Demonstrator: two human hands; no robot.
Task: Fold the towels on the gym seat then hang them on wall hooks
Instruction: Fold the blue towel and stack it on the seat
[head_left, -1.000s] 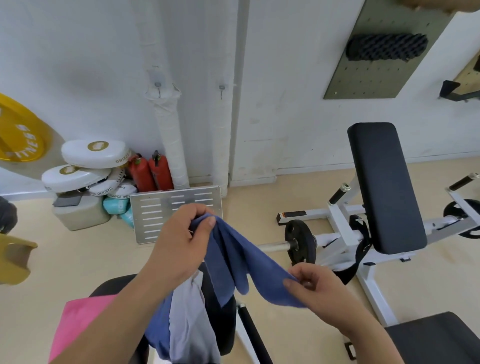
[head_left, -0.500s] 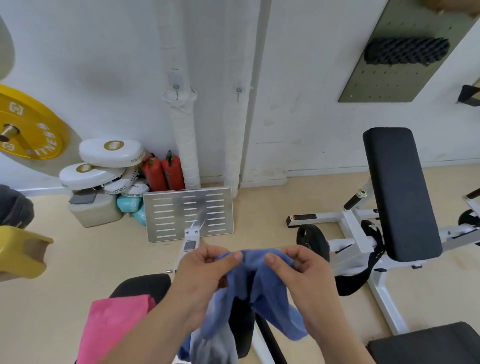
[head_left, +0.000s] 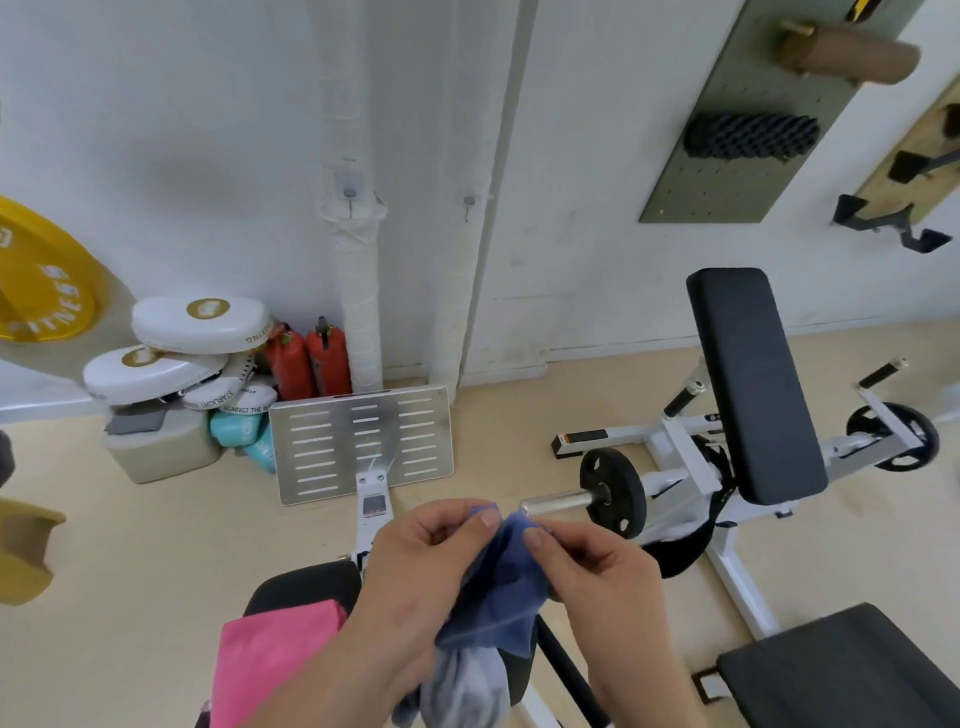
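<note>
- Your left hand (head_left: 426, 566) and right hand (head_left: 597, 571) both pinch the top edge of the blue towel (head_left: 498, 587), thumbs nearly touching.
- The towel is bunched between your hands and hangs straight down from them, so its long axis runs vertically, toward you.
- A paler grey cloth (head_left: 467, 686) hangs below the blue; whether it is a second towel or the blue one's reverse cannot be told.
- The pink towel (head_left: 270, 660) lies on the seat (head_left: 306, 587), below and left of your left hand, which is the nearer one to it.
- Two wall hooks (head_left: 350, 195) sit above and beyond your hands, the left one roughly over your left hand, the right hook (head_left: 469, 201) over the gap between your thumbs.
- Judged from this, the blue towel is mid-fold; draw your hands apart along the edge before doubling it.
</note>
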